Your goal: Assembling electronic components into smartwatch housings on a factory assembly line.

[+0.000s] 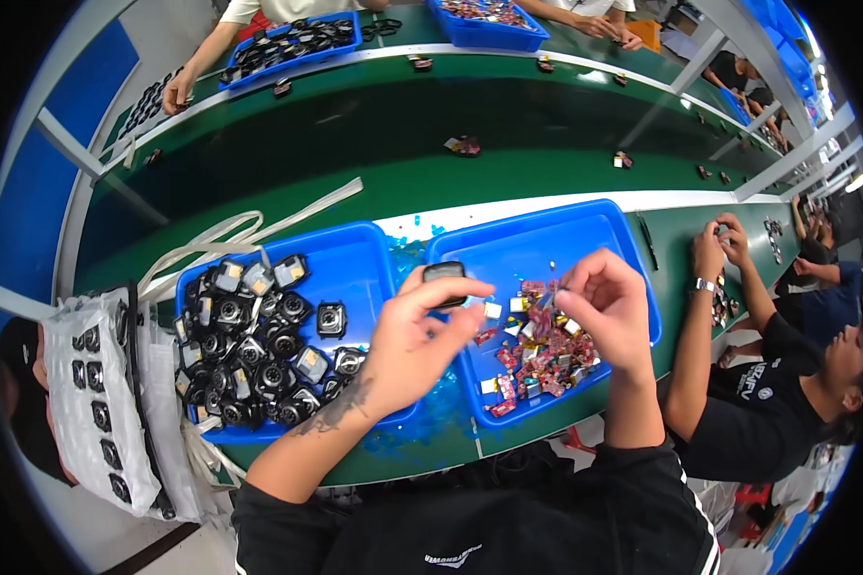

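Observation:
My left hand point(417, 340) is closed around a black watch case point(444, 274), which shows above the index finger near the left edge of the right blue tray point(594, 218). My right hand point(606, 309) hovers over that tray with thumb and fingertips pinched together; whatever they hold is too small to name. Beneath it lies a heap of small red circuit boards point(547, 359) with silver and yellow parts. The left blue tray point(353, 247) carries a pile of black watch cases point(249, 350), and a single square case point(332, 320) lies apart from the pile.
Beyond the trays runs a green conveyor belt point(355, 125) with scattered small parts. White straps point(249, 230) lie behind the left tray. Plastic-wrapped sheets of watch parts point(101, 402) stand at the left. A co-worker point(767, 383) sits at the right; other people's hands work across the belt.

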{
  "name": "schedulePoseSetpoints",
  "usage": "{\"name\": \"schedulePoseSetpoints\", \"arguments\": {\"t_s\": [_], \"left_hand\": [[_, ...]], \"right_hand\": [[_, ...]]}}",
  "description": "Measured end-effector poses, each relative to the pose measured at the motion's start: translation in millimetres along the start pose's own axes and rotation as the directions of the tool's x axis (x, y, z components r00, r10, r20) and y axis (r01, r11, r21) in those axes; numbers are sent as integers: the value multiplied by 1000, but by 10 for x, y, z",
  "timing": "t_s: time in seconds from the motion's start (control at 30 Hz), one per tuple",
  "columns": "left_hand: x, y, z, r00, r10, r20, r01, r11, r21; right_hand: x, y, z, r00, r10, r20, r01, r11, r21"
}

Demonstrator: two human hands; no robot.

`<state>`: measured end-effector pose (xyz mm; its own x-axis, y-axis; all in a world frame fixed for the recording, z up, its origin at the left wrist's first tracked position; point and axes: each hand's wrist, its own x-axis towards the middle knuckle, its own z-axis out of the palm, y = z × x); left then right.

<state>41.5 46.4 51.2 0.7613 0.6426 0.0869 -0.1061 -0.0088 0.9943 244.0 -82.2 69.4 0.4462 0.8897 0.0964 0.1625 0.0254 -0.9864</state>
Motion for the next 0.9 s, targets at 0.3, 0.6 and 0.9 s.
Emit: {"name": "schedulePoseSetpoints", "arguments": {"t_s": [0.3, 0.6, 0.9], "left_hand": [[-44, 111, 64, 990, -37, 133, 6, 974, 226], [-70, 52, 70, 999, 49, 18, -51, 973, 224], [-12, 113, -64, 994, 55, -89, -48, 995, 83]], "right_hand": [[-93, -62, 388, 992, 23, 123, -60, 950, 306], [-24, -51, 521, 992, -122, 43, 118, 990, 79], [4, -96, 508, 922, -340, 184, 357, 932, -68]]}}
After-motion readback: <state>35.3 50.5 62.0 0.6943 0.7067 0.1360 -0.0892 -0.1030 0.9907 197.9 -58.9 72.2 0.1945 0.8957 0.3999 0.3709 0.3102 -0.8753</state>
